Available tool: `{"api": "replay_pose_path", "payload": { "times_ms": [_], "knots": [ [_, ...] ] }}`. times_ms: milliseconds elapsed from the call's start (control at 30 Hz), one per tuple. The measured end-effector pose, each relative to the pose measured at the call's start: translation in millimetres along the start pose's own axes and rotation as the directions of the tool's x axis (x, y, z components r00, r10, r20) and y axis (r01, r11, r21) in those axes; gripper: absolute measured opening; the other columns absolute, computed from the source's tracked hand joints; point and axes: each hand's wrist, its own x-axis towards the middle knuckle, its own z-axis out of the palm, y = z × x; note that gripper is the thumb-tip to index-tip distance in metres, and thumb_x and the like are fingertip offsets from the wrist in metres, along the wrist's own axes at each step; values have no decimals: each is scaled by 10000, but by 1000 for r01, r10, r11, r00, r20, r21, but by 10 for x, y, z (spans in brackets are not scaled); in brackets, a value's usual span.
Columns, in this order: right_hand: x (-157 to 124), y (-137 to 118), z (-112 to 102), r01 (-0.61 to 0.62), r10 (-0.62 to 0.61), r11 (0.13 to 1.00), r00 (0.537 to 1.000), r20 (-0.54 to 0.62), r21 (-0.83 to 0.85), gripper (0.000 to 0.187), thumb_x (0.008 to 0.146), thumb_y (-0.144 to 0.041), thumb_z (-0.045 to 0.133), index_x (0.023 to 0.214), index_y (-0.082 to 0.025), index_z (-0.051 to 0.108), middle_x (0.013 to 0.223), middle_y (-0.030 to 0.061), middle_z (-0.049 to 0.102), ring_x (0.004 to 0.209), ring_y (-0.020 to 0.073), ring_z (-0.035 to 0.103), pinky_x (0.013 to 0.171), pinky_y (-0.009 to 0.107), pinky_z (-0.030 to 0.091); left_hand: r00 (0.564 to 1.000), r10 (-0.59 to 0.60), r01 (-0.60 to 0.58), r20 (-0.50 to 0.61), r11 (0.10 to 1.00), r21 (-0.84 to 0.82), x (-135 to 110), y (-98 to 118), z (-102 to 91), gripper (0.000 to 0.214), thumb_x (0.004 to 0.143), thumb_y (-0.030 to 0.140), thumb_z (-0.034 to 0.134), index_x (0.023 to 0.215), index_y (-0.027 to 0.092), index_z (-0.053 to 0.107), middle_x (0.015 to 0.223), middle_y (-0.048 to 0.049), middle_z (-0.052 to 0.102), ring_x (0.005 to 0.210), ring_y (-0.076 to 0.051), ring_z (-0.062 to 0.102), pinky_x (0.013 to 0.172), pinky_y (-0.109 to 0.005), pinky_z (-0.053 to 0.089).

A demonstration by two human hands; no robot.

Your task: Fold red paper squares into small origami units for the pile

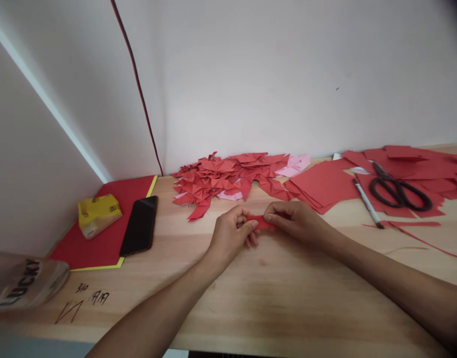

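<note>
A small piece of folded red paper (pixel 261 222) is stretched between my two hands, just above the wooden table. My left hand (pixel 234 229) pinches its left end between thumb and fingers. At the right end, my right hand (pixel 296 219) grips the paper the same way; its fingertips partly cover the edge. Behind the hands lies a heap of folded red paper pieces (pixel 221 174), with some pink paper (pixel 293 164) among them. Flat red paper sheets (pixel 325 181) lie in a stack beyond my right hand.
Black-handled scissors (pixel 398 191) and a white pen (pixel 368 204) rest at the right near red scraps. At the left are a phone (pixel 139 226), a yellow packet (pixel 100 214) on red sheets (pixel 102 251), and a plastic LUCKY container (pixel 31 281). The wall (pixel 288 74) stands behind the table.
</note>
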Motion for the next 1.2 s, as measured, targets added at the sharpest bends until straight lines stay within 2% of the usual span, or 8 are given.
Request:
{"api": "replay_pose_path", "payload": {
  "times_ms": [133, 300, 400, 533, 667, 900, 1067, 1200],
  "knots": [
    [18, 47, -11, -33, 36, 997, 998, -48, 63, 272, 897, -386, 540, 735, -183, 622, 675, -16, 582, 610, 119, 484, 572, 250, 358, 999, 26, -28, -36, 998, -59, 13, -13, 2, 199, 797, 284, 629, 886, 149, 513, 604, 35, 618, 414, -83, 569, 426, -174, 440],
    [43, 107, -32, -62, 77, 989, 990, -114, 132, 232, 884, -398, 561, 787, -194, 613, 695, -18, 577, 625, 125, 496, 571, 251, 369, 1000, 19, -19, 3, 994, -110, 18, -13, -10, 313, 851, 330, 572, 1097, 177, 453, 647, 46, 593, 510, -143, 650, 466, -227, 512],
    [32, 97, -22, -42, 58, 992, 989, -136, 122, 225, 886, -383, 554, 778, -193, 606, 704, -12, 587, 640, 132, 508, 583, 256, 376, 998, 60, -60, 6, 998, -32, 3, 11, -9, 291, 870, 320, 536, 1120, 179, 488, 775, 8, 604, 621, -139, 668, 521, -240, 540],
    [6, 60, 1, -31, 47, 994, 987, -155, 100, 205, 881, -357, 554, 774, -191, 605, 707, -1, 605, 647, 139, 527, 592, 264, 389, 991, 126, -116, -42, 975, 188, -19, 49, -10, 427, 753, 223, 667, 1152, 219, 517, 1088, -44, 610, 759, -107, 626, 605, -218, 536],
    [-12, 22, 0, -21, 38, 994, 987, -159, 108, 144, 875, -327, 561, 808, -206, 601, 734, 4, 621, 668, 149, 543, 608, 275, 409, 981, 176, -137, -79, 924, 357, -21, 50, -28, 443, 736, 163, 653, 1156, 239, 535, 1006, -18, 619, 731, -98, 572, 601, -199, 484],
    [-29, 5, 1, -9, 22, 996, 989, -143, 90, 95, 882, -304, 556, 849, -219, 583, 721, -10, 629, 662, 143, 564, 611, 268, 422, 987, 145, -119, -72, 949, 291, -8, 41, -63, 220, 872, 231, 460, 1081, 216, 528, 948, -1, 596, 622, -87, 567, 593, -227, 502],
    [-14, 47, 25, -39, 20, 991, 988, -151, -125, 66, 865, -257, 558, 862, -206, 600, 793, 23, 688, 701, 169, 607, 632, 292, 424, 968, 226, -156, -109, 883, 443, 2, 92, -83, 142, 803, 133, 497, 914, 191, 564, 856, 20, 619, 717, -102, 576, 696, -223, 454],
    [12, 106, 16, -50, 6, 971, 983, -186, -232, 74, 862, -275, 568, 862, -206, 595, 848, 44, 692, 758, 197, 615, 669, 316, 431, 969, 237, -153, -64, 789, 594, -2, 112, -90, 146, 763, 75, 525, 840, 179, 593, 864, 5, 648, 757, -125, 583, 708, -242, 443]
  ]
}}
